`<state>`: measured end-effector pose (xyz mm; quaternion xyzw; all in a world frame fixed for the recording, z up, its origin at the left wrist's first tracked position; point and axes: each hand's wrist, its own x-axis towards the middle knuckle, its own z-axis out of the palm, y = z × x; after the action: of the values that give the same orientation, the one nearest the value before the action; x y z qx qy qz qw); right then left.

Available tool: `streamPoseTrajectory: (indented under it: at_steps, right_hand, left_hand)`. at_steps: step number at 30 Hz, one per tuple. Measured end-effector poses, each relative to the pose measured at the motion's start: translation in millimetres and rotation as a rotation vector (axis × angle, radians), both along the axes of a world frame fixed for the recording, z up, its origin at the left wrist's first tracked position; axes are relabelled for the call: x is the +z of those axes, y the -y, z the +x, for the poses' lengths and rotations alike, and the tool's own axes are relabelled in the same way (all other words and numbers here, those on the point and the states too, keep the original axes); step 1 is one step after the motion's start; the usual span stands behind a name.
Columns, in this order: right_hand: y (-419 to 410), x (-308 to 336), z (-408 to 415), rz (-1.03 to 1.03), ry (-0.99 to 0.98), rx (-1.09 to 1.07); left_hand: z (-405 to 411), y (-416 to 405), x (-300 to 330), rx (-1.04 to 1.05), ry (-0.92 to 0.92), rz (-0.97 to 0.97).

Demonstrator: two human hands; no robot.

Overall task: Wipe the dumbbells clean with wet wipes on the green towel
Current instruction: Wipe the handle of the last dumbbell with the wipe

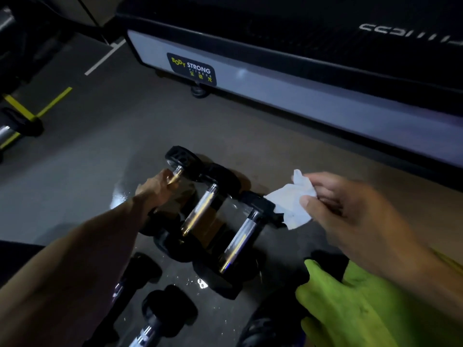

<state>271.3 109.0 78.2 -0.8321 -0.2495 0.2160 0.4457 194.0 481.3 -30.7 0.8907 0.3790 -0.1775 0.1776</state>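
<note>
A dumbbell handle (175, 174) is gripped by the left hand (156, 186), probably steadying it; a wet wipe (292, 200) is pinched in the right hand (335, 204), ready for wiping.

A dim gym floor (105, 136) of dark grey, marked with a white line (105, 57) at eleven o'clock and yellow lines (53, 101) at nine. A grey-panelled machine base (325, 96), possibly a treadmill, labelled "Body Strong Fitness" (191, 68), spans twelve to three o'clock.

Dim, blurred frame; glare spots on floor (120, 194).
</note>
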Motion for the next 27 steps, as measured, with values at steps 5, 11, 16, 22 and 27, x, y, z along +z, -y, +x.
streamPoseTrajectory:
  at_steps: [5,11,16,22,27]
  right_hand:
    - [32,18,-1,0.117,0.023,-0.101]
    - [72,35,-29,0.239,-0.077,-0.228]
    - [103,45,-70,0.380,-0.121,-0.391]
    - [158,54,-111,0.587,-0.091,-0.782]
    - [204,49,-130,0.530,0.021,-0.917]
  left_hand:
    - [-10,-50,-11,-0.020,0.074,-0.067]
    - [-21,5,81,-0.037,0.499,-0.241]
    - [-18,121,137,-0.131,0.857,-0.653]
    - [-4,277,193,-0.304,1.138,-1.049]
    - [-1,366,209,-0.412,1.134,-1.255]
